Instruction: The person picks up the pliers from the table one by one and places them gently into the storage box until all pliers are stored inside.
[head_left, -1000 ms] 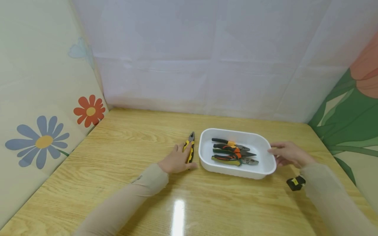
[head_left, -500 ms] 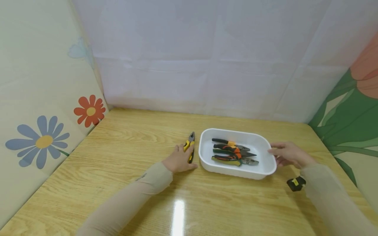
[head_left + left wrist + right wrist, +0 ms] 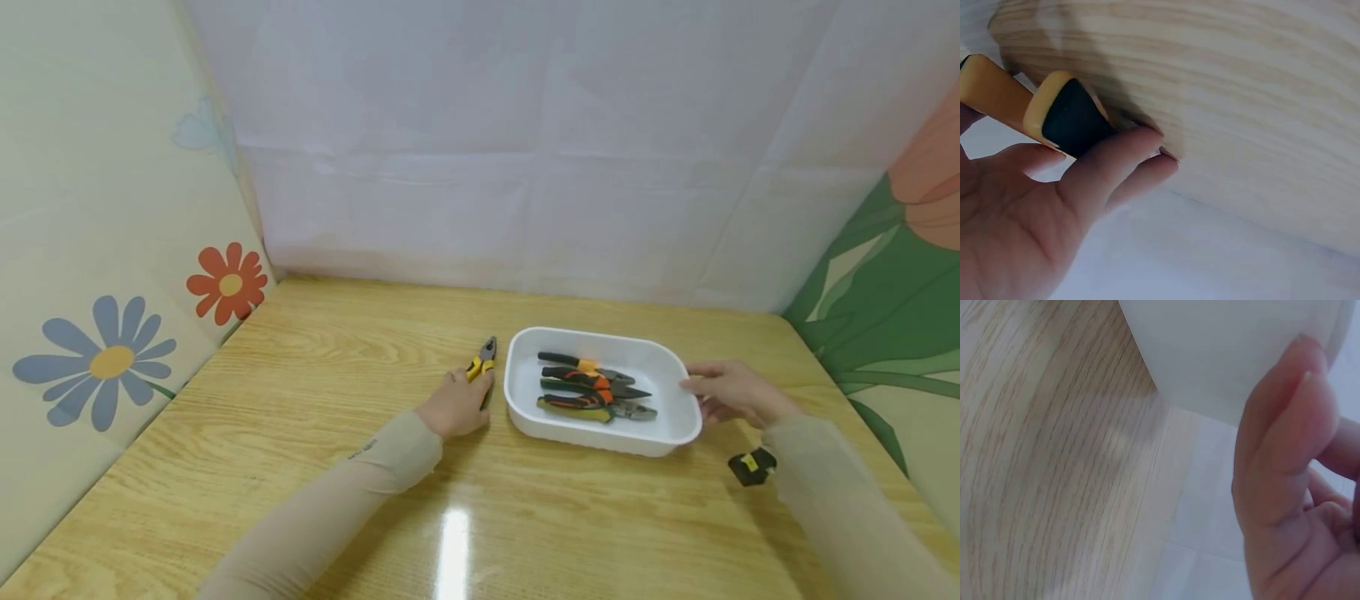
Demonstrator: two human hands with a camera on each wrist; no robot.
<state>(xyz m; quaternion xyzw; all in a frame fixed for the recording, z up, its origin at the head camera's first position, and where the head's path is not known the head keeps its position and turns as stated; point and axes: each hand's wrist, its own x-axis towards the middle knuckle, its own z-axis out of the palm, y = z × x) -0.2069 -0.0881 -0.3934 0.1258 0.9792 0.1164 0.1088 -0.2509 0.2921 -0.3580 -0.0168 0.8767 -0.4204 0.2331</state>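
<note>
My left hand (image 3: 452,407) grips a pair of yellow-and-black pliers (image 3: 486,353) lying on the table, jaws pointing away. In the left wrist view, the fingers lie along one side of the pliers' handles (image 3: 1077,122), with the thumb partly out of frame on the other side. To the right stands a white plastic tray (image 3: 592,438). Inside it lie several pliers (image 3: 596,387) with black, orange and green handles, side by side. My right hand (image 3: 742,393) holds the tray's right end, thumb at the rim and fingers against the outer wall (image 3: 1210,356).
A wood-grain table (image 3: 337,350) lies under everything. A pale cloth (image 3: 465,167) hangs behind it, with flower-printed panels at both sides. A small black device (image 3: 752,467) with a yellow mark sits at the right wrist.
My left hand's fingers and thumb have drawn in around the pliers' handles, the thumb no longer spread to the right. The right hand and tray have stayed put.
</note>
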